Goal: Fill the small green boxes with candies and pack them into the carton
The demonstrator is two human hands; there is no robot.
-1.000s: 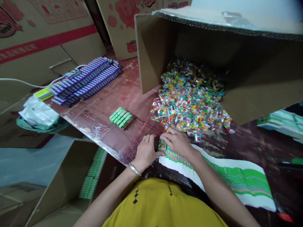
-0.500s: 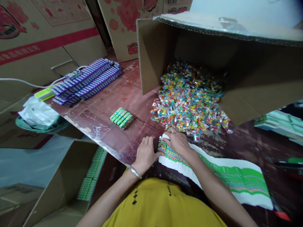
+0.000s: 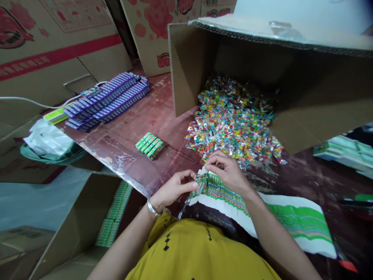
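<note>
My left hand (image 3: 178,189) grips a small green printed carton (image 3: 201,182) between thumb and fingers, lifted at the left end of a row. White end flaps stick up at the carton's top. Beside those flaps, my right hand (image 3: 226,170) is closed in a pinch; what sits between its fingertips is too small to make out. Under my right forearm runs a long overlapping row of flat green cartons (image 3: 297,219) with white edges. Just beyond my right hand lies a heap of small clear candy packets (image 3: 233,124), full of coloured pieces.
The packets spill from a cardboard box (image 3: 314,109) lying on its side. A small group of filled green cartons (image 3: 149,145) stands left on the red table (image 3: 122,132). Purple cartons (image 3: 110,101) are stacked farther back. Below the table edge, an open box (image 3: 70,221) holds green cartons.
My left hand has moved slightly left and now holds a carton up from the row. My right hand has shifted right from lying over the row's end into a pinch at the flaps.
</note>
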